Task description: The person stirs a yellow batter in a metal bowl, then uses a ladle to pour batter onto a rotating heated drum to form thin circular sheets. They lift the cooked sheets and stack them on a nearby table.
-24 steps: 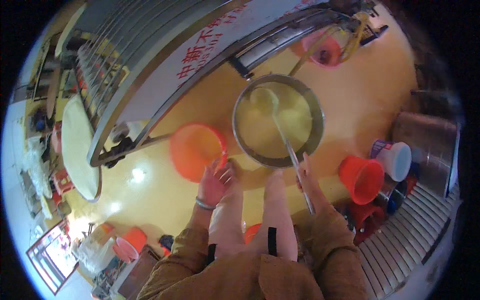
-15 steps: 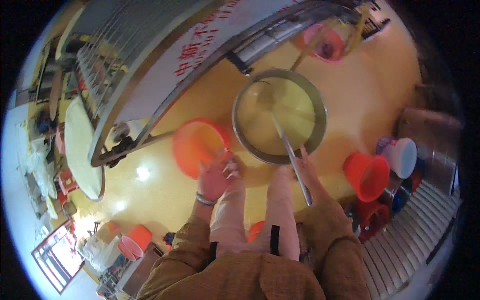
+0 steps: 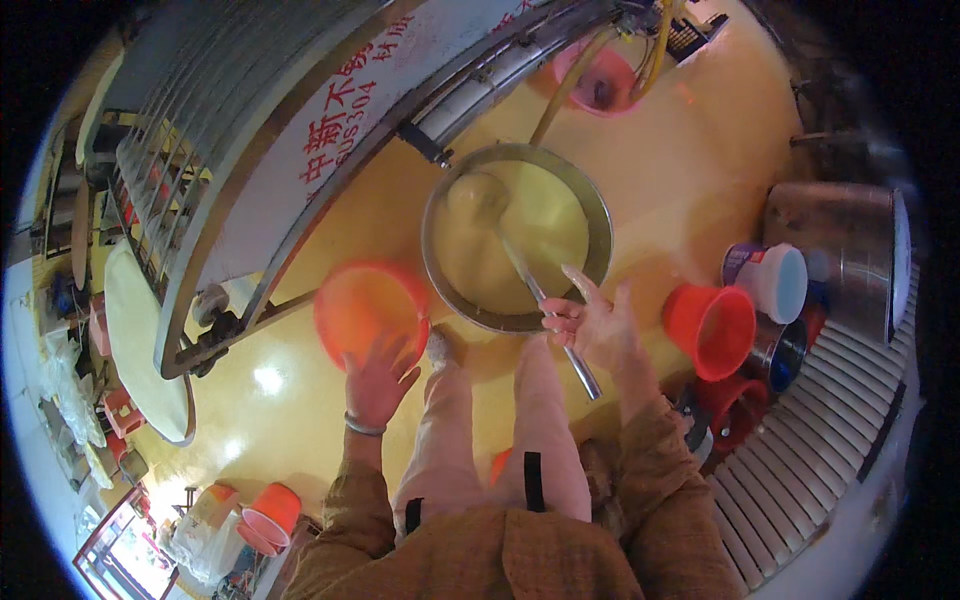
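A wide metal pot (image 3: 604, 232) of pale yellow liquid stands on the floor beyond my feet. A long-handled ladle (image 3: 522, 264) leans over its near rim, with its round bowl in the liquid. My right hand (image 3: 605, 335) is at the handle, its fingers apart and its fingertips crossing over the shaft; I see no closed grip. My left hand (image 3: 376, 385) is spread open, fingertips overlapping the near edge of an orange-red basin (image 3: 365, 300) left of the pot. Whether they touch it I cannot tell.
A metal-framed machine (image 3: 290, 215) slants across the upper left, close to the basin. Right of the pot are a red bucket (image 3: 712, 330), a white tub (image 3: 775, 282) and a slatted surface (image 3: 800, 470). A pink basin (image 3: 600, 80) with hoses lies beyond the pot.
The view has shifted, so the pot and basin sit further left. My right hand's fingers have moved across the ladle handle and spread. My left hand has drawn a little toward me and opened wider.
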Tool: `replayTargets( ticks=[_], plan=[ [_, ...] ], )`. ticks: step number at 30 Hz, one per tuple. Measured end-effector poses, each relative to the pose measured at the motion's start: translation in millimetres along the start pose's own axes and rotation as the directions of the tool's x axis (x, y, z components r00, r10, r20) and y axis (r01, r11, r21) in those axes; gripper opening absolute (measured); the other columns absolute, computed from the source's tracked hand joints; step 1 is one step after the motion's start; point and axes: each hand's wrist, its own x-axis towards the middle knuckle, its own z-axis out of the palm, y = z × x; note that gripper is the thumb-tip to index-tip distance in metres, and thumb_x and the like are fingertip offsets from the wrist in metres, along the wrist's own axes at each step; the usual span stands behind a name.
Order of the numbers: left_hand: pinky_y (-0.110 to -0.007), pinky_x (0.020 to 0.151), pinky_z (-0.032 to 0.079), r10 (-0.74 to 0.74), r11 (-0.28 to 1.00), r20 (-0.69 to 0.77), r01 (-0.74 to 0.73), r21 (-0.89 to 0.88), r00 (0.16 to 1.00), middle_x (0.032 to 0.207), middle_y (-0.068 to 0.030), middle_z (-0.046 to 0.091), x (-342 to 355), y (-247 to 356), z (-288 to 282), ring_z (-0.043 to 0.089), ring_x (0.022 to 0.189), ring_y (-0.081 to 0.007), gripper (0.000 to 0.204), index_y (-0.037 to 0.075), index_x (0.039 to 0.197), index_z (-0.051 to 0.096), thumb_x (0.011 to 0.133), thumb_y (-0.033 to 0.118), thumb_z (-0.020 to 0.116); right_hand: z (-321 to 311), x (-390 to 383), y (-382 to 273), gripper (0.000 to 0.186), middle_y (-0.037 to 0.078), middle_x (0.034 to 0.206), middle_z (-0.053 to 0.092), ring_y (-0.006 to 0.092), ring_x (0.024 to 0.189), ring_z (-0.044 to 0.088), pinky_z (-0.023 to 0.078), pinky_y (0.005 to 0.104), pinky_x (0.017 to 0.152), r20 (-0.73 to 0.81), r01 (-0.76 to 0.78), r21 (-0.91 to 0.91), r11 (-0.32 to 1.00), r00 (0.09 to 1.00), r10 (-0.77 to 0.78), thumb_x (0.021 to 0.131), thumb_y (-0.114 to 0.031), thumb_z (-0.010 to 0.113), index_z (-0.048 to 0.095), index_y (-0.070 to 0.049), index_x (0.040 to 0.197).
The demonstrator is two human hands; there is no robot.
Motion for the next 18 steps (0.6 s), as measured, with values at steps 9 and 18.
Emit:
replayTargets(
  ticks=[9, 18],
  plan=[
    [-0.047, 0.089, 0.042, -0.028, 0.891, 0.293, -0.109, 0.440, 0.956, 0.134, -0.0165, 0.040, 0.2, 61.3, -18.0, 0.047, 0.112, -0.0314, 0.068, 0.016, 0.140, 0.027, 0.088, 0.058, 0.037, 14.2, 37.6, -17.8, 0.080, 0.011, 0.062, 0.051, 0.0188, 0.046, 0.045, 0.037, 0.0314, 0.045, 0.534, -0.067, -0.113, 0.991, 0.837, 0.118, 0.083, -0.071, 0.020, 0.027, -0.016, 0.140],
    [-0.048, 0.084, 0.045, 0.267, -0.255, -0.030, 0.100, 0.962, 0.963, 0.124, -0.0138, 0.048, 196.7, 63.9, -274.8, 0.058, 0.093, -0.0271, 0.055, 0.016, 0.134, 0.033, 0.085, 0.031, 0.055, -27.0, 172.0, 83.3, 0.065, 0.000, 0.055, 0.035, 0.0065, 0.042, 0.025, 0.024, 0.0212, 0.039, -0.387, -0.206, -0.784, 0.586, 0.900, -0.202, 0.091, -0.059, 0.019, 0.033, -0.016, 0.137]
  ],
)
